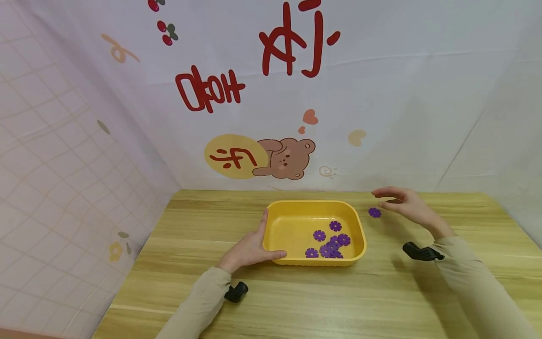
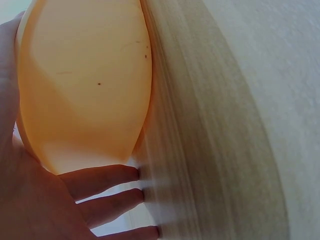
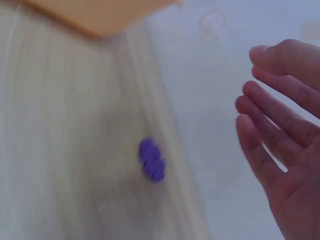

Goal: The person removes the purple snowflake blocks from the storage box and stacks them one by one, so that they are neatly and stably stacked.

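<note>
A yellow plastic tray (image 1: pixel 290 231) sits on the table, with several purple notched snowflake discs (image 1: pixel 319 235) gathered toward its right end, some overlapping. My left hand (image 1: pixel 251 247) holds the tray's left front corner. Its thumb lies over the front rim and the fingers spread along the outer left wall. In the left wrist view the tray's outer wall (image 2: pixel 95 75) fills the space beside that hand. To the tray's right, my right hand (image 1: pixel 407 205) hovers with loosely bent fingers and nothing between them. A single purple snowflake disc (image 1: pixel 374 213) lies near its fingertips on the table.
The wood-grain table (image 1: pixel 203 221) ends at the back against a white cloth wall (image 1: pixel 381 94) printed with red characters and a brown bear (image 1: pixel 288 159). Another cloth (image 1: pixel 51 165) with a grid pattern stands at the left. Black wrist devices (image 1: pixel 421 252) sit on both sleeves.
</note>
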Demonstrator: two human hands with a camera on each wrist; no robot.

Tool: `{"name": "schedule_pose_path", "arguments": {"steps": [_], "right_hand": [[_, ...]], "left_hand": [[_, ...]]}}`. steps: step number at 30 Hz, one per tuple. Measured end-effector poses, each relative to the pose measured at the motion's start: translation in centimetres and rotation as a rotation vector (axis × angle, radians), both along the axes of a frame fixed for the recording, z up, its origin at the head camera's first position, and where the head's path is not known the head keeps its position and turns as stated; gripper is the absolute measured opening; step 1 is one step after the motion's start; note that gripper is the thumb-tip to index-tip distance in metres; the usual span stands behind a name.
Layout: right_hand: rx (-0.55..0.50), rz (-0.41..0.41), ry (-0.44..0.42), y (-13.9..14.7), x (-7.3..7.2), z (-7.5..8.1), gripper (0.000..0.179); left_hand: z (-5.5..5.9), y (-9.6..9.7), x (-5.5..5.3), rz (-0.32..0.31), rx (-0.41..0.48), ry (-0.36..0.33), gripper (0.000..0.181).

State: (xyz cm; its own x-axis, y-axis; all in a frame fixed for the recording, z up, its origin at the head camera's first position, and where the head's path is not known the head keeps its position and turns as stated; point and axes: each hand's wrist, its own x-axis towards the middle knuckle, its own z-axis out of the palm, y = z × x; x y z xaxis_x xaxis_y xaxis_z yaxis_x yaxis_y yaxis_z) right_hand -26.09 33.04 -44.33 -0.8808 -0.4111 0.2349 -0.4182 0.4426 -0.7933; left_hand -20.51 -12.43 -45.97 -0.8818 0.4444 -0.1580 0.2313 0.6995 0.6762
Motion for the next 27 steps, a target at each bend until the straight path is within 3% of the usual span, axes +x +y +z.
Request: {"name": "schedule_pose_path", "arguments": {"steps": [6,10,19,27], "right_hand": [[-0.028,0.077,-0.071,-2.3,0.8,2.3,0.036],[-0.033,0.111,-0.110,-3.7,0.9,3.0,0.036],[-0.027,0.209,-0.101,-6.4,1.3,3.4,0.034],[-0.028,0.257,-0.127,-8.9,2.1,2.8,0.033]], "left_hand": [[0.0,0.0,0.1,0.003,-0.005,0.001,0.127],[0.0,-0.1,0.2,0.008,0.002,-0.003,0.127],[-0.1,-0.1,0.1,0.015,-0.001,-0.019,0.127],[-0.1,-0.1,0.1,0.007,0.005,-0.009,0.126]]}}
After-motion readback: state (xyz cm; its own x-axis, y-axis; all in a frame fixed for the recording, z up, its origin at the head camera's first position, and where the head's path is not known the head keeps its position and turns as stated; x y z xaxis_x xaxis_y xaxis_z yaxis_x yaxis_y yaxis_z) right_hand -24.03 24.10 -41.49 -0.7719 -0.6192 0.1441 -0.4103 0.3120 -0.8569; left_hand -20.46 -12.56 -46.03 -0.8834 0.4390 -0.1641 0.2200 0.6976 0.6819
